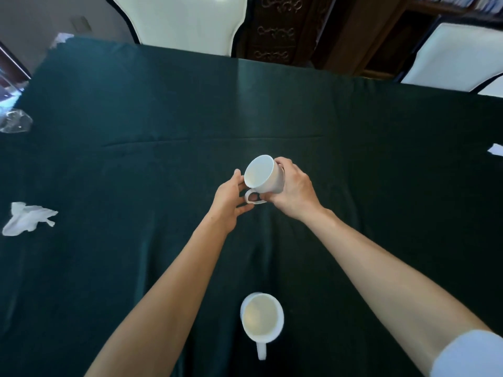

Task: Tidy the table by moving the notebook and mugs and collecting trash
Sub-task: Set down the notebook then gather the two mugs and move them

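A white mug (pixel 261 175) is tilted on its side above the middle of the dark green table (pixel 381 186), mouth toward me. My right hand (pixel 295 190) grips its body from the right. My left hand (pixel 231 201) touches its rim and handle from the left, fingers partly curled. A second white mug (pixel 261 319) stands upright near the front edge, handle pointing toward me. A crumpled white tissue (pixel 25 219) lies at the left. Clear crumpled plastic (pixel 15 121) sits at the far left edge. No notebook is in view.
A small white scrap (pixel 495 151) lies at the right edge. Two white-backed chairs (pixel 179 20) (pixel 451 55) stand behind the table, with a dark wooden cabinet (pixel 275 28) between them. White paper (pixel 61 39) shows past the far left corner.
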A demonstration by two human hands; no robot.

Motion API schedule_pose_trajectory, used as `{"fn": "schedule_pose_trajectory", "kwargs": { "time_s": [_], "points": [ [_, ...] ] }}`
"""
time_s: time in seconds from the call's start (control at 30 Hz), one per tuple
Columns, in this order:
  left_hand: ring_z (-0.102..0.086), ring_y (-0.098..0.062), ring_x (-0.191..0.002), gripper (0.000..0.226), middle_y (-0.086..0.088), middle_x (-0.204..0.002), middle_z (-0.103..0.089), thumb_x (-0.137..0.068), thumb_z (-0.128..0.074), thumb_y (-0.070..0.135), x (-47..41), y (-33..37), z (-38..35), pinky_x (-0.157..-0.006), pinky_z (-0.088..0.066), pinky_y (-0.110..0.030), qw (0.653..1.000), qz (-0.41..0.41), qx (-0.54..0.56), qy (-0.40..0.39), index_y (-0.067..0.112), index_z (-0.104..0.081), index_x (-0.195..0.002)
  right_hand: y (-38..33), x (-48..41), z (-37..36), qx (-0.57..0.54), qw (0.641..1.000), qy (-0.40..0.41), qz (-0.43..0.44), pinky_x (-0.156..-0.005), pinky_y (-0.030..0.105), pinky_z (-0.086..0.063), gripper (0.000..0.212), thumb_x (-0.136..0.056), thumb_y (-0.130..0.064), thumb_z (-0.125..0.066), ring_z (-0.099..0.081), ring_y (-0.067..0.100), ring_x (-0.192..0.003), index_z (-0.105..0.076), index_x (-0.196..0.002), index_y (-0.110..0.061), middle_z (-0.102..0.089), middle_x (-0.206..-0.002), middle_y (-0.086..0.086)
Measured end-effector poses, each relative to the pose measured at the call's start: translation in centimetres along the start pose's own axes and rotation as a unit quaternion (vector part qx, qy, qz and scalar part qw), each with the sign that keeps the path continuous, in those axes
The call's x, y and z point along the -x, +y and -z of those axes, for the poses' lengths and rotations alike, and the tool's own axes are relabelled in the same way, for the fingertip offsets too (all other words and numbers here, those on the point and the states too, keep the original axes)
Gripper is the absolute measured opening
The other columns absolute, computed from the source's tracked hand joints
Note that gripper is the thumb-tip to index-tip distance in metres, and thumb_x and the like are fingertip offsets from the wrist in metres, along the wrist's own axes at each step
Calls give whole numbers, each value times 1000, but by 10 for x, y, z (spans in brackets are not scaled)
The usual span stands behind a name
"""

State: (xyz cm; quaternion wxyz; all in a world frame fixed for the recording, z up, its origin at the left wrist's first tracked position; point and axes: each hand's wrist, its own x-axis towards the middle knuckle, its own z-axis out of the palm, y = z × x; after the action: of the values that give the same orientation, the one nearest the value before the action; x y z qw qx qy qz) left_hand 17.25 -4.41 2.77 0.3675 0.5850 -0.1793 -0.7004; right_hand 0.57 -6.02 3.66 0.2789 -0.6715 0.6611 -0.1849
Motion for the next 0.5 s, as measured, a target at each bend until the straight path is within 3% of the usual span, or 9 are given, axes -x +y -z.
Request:
{"fn": "schedule_pose_trajectory", "kwargs": {
  "time_s": [0.13, 0.3, 0.5],
  "points": [
    [-77, -22, -94, 46, 8, -118, -77, -108, -40, 51, 43, -15, -19, -89, -60, -38, 998, -33, -43, 6, 19, -70, -123, 17, 45, 17, -55, 998, 36, 4, -97, 30, -47, 90, -61, -37, -96, -58, 21, -119, -52, -138, -20, -56, -135, 3],
    [-78, -18, -95, 44, 8, -119, -78, -107, -38, 55, 98, -49, -46, -77, -57, -31, 991, -68, -113, -4, 30, -73, -116, 46, 111, 32, -112, 992, 50, 7, -100, 36, -52, 90, -63, -36, -95, -61, 20, -118, -51, -140, -19, -53, -134, 1],
    [-76, -20, -106, 46, 5, -122, -76, -105, -43, 56, 149, -111, -84, -91, -61, -37, 987, -88, -130, 12, 27, -69, -129, 78, 171, 48, -137, 990, 31, 27, -102, 38, -51, 83, -68, -40, -91, -59, 17, -122, -54, -139, -20, -63, -134, -3]
  ]
}}
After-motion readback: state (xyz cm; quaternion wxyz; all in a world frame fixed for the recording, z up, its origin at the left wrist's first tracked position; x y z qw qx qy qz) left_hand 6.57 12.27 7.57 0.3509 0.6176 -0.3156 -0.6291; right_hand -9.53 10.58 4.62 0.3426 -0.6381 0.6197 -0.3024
